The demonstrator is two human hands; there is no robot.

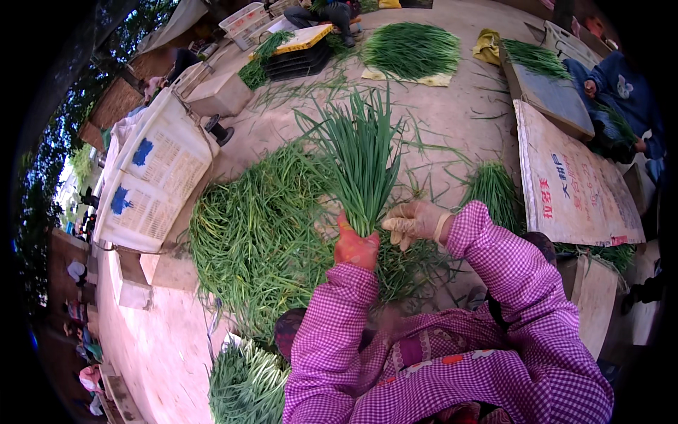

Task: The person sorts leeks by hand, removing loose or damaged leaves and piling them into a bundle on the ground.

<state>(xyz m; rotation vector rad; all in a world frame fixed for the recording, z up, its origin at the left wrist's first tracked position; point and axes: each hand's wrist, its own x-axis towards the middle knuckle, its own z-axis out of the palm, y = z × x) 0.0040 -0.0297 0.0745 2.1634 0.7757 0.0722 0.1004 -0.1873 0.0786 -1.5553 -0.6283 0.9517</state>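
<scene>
My left hand (355,247), in an orange-stained covering, is wrapped round the lower part of a bunch of green chives (360,159). The long leaves fan out upward and away from me. Just right of the stems is my right hand (415,222) in a pale glove, its fingers bent together beside the bunch. Whatever may be pinched in it is too small to make out. Below both hands and to the left spreads a large loose heap of chive leaves (254,233) on the ground.
Bundled chives (244,385) lie at my lower left, and another pile (493,191) sits to the right. A printed sack (572,184) covers a block there. At left stands a white sack-covered stack (159,173). Far ahead, chives (412,49) rest on a sheet. Other people sit around.
</scene>
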